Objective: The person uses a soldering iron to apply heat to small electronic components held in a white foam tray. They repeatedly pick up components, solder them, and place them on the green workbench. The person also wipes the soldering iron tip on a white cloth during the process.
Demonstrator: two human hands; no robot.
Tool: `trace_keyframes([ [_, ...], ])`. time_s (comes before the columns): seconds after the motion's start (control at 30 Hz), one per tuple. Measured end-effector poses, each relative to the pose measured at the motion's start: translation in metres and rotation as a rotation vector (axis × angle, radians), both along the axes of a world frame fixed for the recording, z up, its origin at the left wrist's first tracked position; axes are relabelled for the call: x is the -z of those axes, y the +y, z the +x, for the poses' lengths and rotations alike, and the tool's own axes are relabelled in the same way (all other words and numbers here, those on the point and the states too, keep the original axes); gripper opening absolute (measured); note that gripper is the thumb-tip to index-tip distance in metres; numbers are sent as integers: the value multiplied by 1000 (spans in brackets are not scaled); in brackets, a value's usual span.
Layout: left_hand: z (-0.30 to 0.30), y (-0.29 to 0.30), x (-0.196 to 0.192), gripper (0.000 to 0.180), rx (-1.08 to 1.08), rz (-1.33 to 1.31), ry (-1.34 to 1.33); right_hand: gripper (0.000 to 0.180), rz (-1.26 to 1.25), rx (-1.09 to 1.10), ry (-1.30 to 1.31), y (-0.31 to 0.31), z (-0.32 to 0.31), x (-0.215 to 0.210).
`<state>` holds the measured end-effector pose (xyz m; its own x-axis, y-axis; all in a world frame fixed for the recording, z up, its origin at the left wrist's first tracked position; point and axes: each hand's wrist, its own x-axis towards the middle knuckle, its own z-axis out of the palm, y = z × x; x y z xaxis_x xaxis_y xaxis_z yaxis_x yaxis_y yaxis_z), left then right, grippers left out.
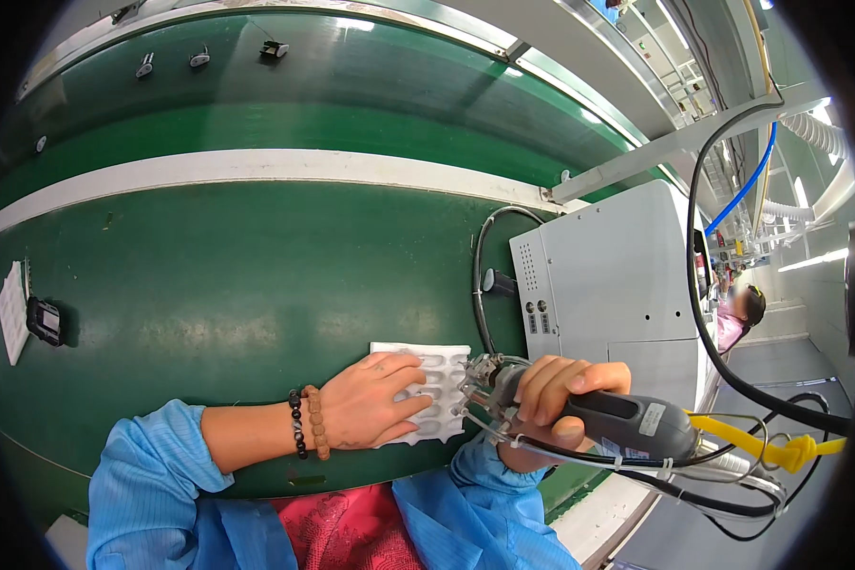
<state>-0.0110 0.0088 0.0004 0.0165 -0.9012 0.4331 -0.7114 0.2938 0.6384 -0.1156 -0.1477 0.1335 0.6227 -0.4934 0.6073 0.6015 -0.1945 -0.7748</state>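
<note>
My left hand [366, 401] lies with its fingers spread over a white moulded tray [444, 385] with rounded pockets, on the green tabletop. Wrapped around a grey electric screwdriver [632, 425], my right hand [562, 391] holds it sideways at the tray's right edge. The screwdriver's front end [484, 380] carries metal fittings and clear tubing and points left, toward the tray. Whether its tip touches anything cannot be made out. Pockets under my left hand are hidden.
A pale grey machine [608, 275] stands right of the tray, with a black cable [478, 275] looping beside it. A small black device [45, 321] leans by a white ribbed block [13, 312] at far left. Beyond a white rail [285, 164], several small parts sit on a green belt [370, 119].
</note>
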Motion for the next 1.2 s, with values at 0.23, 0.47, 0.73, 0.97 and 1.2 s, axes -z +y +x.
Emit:
trace_keyframes([
  [0.23,-1,-1,0,36,0,-10,-8,45,-115,-156,38,-19,-2,2],
  [0.47,-1,-1,0,36,-3,-8,-8,48,-125,-245,-9,-27,-6,4],
  [0.73,-1,0,3,36,-11,-16,-23,44,-105,-278,-2,-22,-1,4],
  [0.97,0,0,0,36,-7,-5,-5,43,-1,-271,-28,-10,8,12],
  [1.2,-2,-1,1,35,-9,-14,4,35,-8,-363,-76,-12,3,9],
])
